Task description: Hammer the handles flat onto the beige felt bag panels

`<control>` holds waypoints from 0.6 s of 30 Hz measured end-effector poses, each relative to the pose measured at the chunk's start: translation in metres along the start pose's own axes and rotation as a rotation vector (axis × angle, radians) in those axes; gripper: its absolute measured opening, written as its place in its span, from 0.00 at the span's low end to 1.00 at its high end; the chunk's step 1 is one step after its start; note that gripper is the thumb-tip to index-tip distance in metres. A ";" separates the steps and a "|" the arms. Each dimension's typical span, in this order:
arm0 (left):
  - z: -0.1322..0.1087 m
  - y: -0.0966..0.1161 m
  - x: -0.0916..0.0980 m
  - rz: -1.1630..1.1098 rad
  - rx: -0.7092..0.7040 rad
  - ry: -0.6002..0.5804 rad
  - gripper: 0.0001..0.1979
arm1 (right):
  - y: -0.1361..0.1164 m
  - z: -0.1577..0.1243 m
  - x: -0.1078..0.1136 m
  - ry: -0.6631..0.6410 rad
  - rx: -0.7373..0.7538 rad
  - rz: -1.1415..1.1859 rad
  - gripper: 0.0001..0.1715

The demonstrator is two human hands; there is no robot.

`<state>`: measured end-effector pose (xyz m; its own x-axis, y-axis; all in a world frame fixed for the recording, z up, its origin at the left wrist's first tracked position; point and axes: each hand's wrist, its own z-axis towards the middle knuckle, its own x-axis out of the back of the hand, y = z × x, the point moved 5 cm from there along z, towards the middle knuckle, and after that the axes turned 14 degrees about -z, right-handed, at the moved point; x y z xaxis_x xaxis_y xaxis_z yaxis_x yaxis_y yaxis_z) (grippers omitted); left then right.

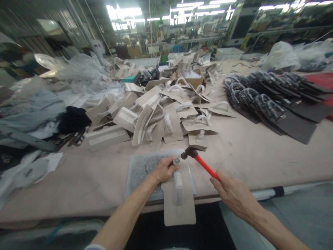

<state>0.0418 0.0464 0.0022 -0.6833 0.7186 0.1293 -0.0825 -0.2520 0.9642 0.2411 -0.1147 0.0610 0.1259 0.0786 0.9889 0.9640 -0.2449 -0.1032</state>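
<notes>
My left hand (165, 170) pinches a small round-topped metal punch (176, 161) upright over a beige panel (179, 215). A handle wrapped in clear plastic (178, 184) runs along the middle of that panel. The panel lies partly on a worn grey board (142, 170) and its near end juts past the table edge. In my right hand (231, 191) is a claw hammer (205, 165) with an orange-red shaft. Its dark head is raised just right of the punch, apart from it. My left fingers hide the lower part of the punch.
A loose heap of beige panels with wrapped handles (169, 121) covers the table (234, 152) ahead. Dark panels with plastic-wrapped handles (281, 100) lie stacked at the right. Crumpled clear plastic (83, 73) and a dark cloth (74, 119) are at the left.
</notes>
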 end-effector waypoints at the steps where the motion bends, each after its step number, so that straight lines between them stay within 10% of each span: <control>1: 0.000 0.001 0.000 -0.005 0.004 0.007 0.07 | 0.007 0.005 -0.005 -0.036 -0.033 0.028 0.17; 7: -0.001 -0.002 -0.001 -0.029 0.042 0.031 0.08 | 0.025 0.022 -0.030 0.028 -0.151 -0.247 0.15; 11: -0.002 -0.007 -0.003 -0.106 0.042 0.073 0.08 | -0.039 0.011 -0.028 0.366 0.339 -0.241 0.31; 14: 0.000 -0.010 -0.006 -0.230 0.080 0.143 0.09 | -0.093 0.001 -0.038 0.244 0.731 -0.207 0.32; 18: 0.002 -0.015 0.005 -0.514 0.188 0.427 0.16 | -0.126 0.008 -0.044 0.089 0.745 -0.296 0.13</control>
<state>0.0415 0.0550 -0.0109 -0.8201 0.3891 -0.4195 -0.3711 0.1961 0.9076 0.1164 -0.0794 0.0293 -0.1479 -0.0451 0.9880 0.8612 0.4853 0.1511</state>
